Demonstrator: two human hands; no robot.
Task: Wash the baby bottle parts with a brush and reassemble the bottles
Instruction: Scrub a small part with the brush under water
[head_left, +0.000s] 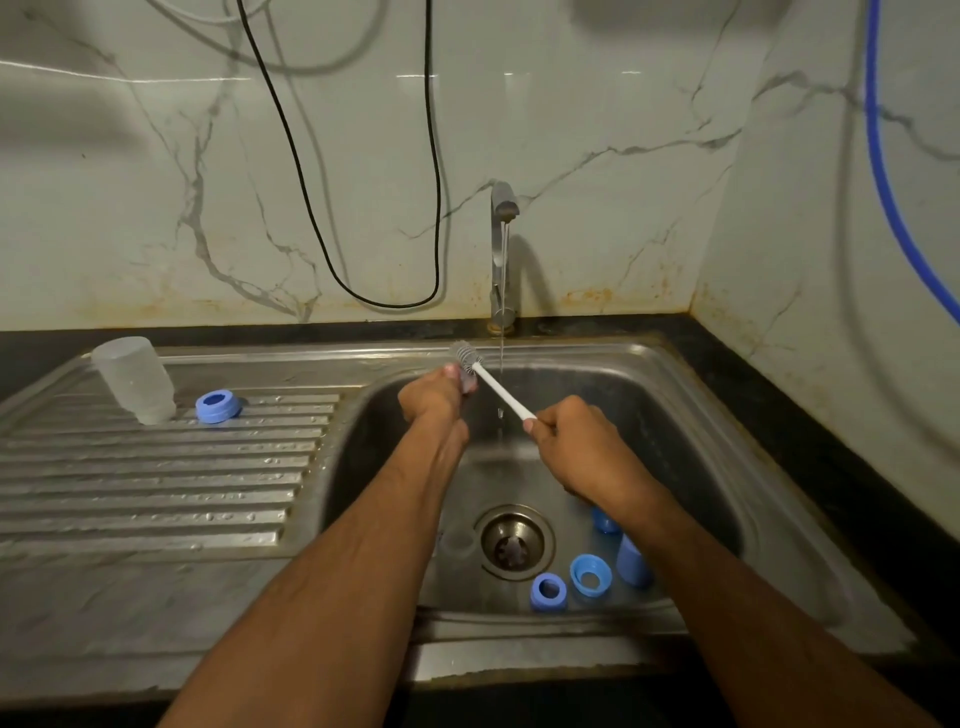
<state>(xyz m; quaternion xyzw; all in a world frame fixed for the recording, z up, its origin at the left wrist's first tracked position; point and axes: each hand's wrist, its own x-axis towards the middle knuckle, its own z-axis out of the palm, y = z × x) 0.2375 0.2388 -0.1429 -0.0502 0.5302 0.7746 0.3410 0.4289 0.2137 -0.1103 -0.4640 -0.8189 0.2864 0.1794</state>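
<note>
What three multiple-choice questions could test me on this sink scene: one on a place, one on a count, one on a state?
1. Where does the clear plastic bottle stand?
A. in the basin
B. upside down on the ribbed steel drainboard
C. under the tap

2. How many blue ring collars lie on that drainboard?
A. one
B. three
C. none

3. What is the steel tap doing?
A. shut off
B. running a thin stream
C. spraying sideways

Answers: 1 B, the bottle sits mouth down at the board's far left. 2 A, a single blue ring lies beside the bottle. 3 B, a thin stream falls past the white-handled brush.
</note>
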